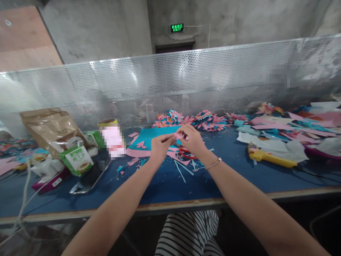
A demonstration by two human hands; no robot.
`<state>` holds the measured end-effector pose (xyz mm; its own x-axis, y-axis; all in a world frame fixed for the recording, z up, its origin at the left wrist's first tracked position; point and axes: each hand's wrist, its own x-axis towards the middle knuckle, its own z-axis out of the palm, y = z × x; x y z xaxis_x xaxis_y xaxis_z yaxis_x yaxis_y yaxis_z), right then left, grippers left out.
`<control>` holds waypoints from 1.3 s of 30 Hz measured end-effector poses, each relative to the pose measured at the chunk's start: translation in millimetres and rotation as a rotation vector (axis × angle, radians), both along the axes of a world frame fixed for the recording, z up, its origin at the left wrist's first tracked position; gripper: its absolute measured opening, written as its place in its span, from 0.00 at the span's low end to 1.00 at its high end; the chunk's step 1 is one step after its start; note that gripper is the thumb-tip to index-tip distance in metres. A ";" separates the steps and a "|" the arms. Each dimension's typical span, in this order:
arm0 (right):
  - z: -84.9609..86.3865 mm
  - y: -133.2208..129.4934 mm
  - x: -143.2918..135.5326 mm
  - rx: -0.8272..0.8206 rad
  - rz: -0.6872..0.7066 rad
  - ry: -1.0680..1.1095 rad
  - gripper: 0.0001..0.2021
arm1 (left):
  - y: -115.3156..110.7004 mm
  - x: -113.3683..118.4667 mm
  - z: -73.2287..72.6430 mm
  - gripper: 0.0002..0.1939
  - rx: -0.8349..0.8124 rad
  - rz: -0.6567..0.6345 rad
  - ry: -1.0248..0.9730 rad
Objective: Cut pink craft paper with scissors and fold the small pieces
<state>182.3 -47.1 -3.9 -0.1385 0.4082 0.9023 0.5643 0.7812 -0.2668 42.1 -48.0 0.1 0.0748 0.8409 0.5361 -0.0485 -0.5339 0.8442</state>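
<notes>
Hands [176,139] nearly closed; fingertips pinching small pink piece [179,136] between them

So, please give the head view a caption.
Left hand and right hand hold a pink piece above a blue table.

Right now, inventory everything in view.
Exit sign: one, green, wall.
Screen: one, silver, behind table.
Table: one, blue, centre.
Bag: one, brown, left.
Front carton: one, green-white, left.
Flat phone: one, black, left.
Glue gun: at least one, yellow, right.
Sheet: one, teal, beyond hands.
Scraps: many, pink-blue, tabletop.
Flowers: several, multicoloured, by screen.
Tissues: several, white, both sides.
Held paper: one, pink, fingertips.
Trousers: one pair, striped, below.
Left hand, right hand: one each, bare, centre.
</notes>
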 end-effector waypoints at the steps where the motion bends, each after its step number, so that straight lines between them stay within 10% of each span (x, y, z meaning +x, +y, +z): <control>1: -0.3 0.3 -0.6 0.003 0.001 0.010 0.03 | 0.1 0.0 0.0 0.10 0.002 -0.005 0.000; 17: -2.0 2.9 -12.7 -0.146 0.174 0.246 0.05 | 0.9 0.0 -2.0 0.15 -0.050 -0.069 -0.187; 39: -0.6 1.9 -5.0 0.050 0.024 0.029 0.09 | -2.1 4.4 2.2 0.10 -0.108 -0.196 -0.235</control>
<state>177.3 -45.2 -4.5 -0.1210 0.3595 0.9253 0.5381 0.8071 -0.2432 46.5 -50.1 2.3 0.1253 0.8756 0.4666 -0.3417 -0.4034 0.8488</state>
